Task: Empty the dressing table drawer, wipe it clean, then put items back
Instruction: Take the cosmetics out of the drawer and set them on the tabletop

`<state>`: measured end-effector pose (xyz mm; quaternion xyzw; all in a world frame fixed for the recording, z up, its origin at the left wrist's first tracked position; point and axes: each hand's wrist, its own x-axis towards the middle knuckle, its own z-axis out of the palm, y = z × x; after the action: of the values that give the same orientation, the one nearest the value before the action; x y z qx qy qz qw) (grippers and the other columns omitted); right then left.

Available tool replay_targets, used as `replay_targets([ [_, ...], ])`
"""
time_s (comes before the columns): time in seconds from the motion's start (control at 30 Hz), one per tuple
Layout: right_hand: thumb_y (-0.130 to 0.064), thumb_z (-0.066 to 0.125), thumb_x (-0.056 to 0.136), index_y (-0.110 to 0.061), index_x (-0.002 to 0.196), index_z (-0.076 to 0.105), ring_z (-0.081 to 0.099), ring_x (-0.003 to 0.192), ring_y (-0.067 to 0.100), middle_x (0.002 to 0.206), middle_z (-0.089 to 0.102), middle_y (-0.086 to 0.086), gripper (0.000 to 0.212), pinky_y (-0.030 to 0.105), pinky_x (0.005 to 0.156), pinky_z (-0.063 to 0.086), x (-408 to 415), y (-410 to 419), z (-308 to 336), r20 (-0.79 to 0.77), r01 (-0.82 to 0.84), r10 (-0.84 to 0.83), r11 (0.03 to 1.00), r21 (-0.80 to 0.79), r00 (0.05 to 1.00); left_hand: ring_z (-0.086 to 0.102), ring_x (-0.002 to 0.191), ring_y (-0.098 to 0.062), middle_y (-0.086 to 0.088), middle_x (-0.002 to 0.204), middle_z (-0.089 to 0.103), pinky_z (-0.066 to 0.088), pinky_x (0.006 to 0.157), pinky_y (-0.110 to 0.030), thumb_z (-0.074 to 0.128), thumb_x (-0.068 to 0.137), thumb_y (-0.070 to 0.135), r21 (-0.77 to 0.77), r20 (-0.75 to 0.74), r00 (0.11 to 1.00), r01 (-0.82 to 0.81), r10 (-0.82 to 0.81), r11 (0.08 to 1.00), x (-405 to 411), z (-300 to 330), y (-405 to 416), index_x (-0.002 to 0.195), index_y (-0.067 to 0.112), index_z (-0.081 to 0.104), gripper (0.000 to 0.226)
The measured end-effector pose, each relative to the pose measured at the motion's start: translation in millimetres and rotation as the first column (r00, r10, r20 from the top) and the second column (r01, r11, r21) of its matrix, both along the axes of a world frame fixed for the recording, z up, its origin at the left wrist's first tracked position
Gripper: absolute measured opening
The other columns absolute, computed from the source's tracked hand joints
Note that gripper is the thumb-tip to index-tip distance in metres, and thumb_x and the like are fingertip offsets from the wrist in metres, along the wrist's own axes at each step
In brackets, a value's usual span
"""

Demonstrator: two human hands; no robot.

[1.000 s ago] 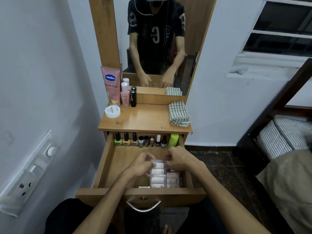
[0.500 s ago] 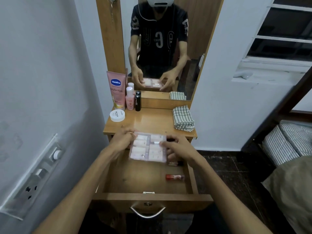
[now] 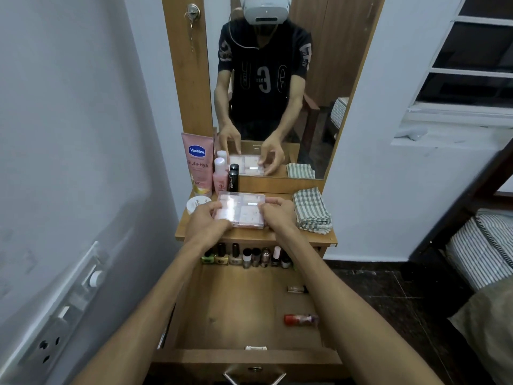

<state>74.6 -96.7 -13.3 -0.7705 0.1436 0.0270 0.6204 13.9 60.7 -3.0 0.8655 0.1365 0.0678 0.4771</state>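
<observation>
Both hands grip a clear plastic case [image 3: 241, 209] of small pink-and-white compartments on the wooden desk [image 3: 280, 237]: the left hand [image 3: 206, 218] has its fingers curled round the case's left and near edge, the right hand [image 3: 279, 212] holds the right edge with the thumb on the lid. The case appears to rest flat on the desk top, between a white round jar [image 3: 194, 204] on the left and a folded checked cloth [image 3: 311, 211] on the right.

Behind it, against the mirror [image 3: 277, 87], stand a pink Vaseline tube [image 3: 197, 165], a small pink bottle [image 3: 219, 175] and a black tube [image 3: 233, 179].

Below the desk top, the drawer [image 3: 241, 309] is pulled well out. A row of nail polish bottles [image 3: 247, 257] stands along its back. Near its right wall lie a small dark tube [image 3: 297, 289] and, closer to the front, a red tube [image 3: 301, 319].

White walls close in on both sides, with a switch panel [image 3: 59, 315] on the left one. A striped mattress [image 3: 483, 245] shows at the right, over a dark floor [image 3: 388, 301].
</observation>
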Motion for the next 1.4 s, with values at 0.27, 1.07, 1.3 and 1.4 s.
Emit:
replay_targets([
  [0.27, -0.035, 0.073, 0.086, -0.027, 0.104, 0.073, 0.071, 0.095, 0.018, 0.101, 0.076, -0.003, 0.019, 0.042, 0.091, 0.058, 7, 3, -5, 0.112, 0.004, 0.028, 0.960, -0.279, 0.993, 0.058, 0.116, -0.028, -0.012, 0.127, 0.066, 0.049, 0.100, -0.039, 0.072, 0.072, 0.005, 0.249, 0.132, 0.991, -0.024, -0.010, 0.968, 1, -22, 0, 0.131, 0.010, 0.067, 0.060],
  [1.07, -0.022, 0.069, 0.084, -0.028, 0.072, 0.072, 0.061, 0.057, -0.002, 0.059, 0.066, -0.012, 0.014, 0.011, 0.057, 0.047, -73, -50, -16, 0.307, -0.103, 0.268, 0.880, -0.463, 0.913, 0.056, 0.070, -0.007, 0.011, 0.076, 0.059, 0.043, 0.062, -0.020, 0.069, 0.077, 0.008, 0.348, 0.366, 0.917, 0.021, -0.157, 0.937, -60, -55, -29, 0.079, 0.022, 0.062, 0.016],
  [1.3, -0.023, 0.068, 0.082, -0.024, 0.078, 0.064, 0.065, 0.086, 0.021, 0.090, 0.068, -0.001, 0.006, 0.035, 0.077, 0.055, -109, -85, -28, -0.312, -0.507, 0.548, 0.248, -0.825, 0.776, 0.059, 0.084, -0.005, 0.014, 0.093, 0.062, 0.039, 0.067, -0.013, 0.072, 0.086, 0.026, 0.364, -0.231, 0.837, 0.547, -0.496, 0.754, -82, -89, -80, 0.101, 0.032, 0.066, 0.018],
  [1.4, -0.034, 0.075, 0.088, -0.015, 0.109, 0.066, 0.064, 0.103, 0.025, 0.112, 0.066, 0.007, 0.030, 0.038, 0.092, 0.055, -122, -91, -36, -0.464, -0.591, 0.568, 0.048, -0.805, 0.679, 0.059, 0.086, -0.008, 0.013, 0.093, 0.060, 0.038, 0.068, -0.017, 0.073, 0.086, 0.036, 0.340, -0.273, 0.797, 0.604, -0.538, 0.721, -81, -96, -95, 0.106, 0.027, 0.067, 0.023],
])
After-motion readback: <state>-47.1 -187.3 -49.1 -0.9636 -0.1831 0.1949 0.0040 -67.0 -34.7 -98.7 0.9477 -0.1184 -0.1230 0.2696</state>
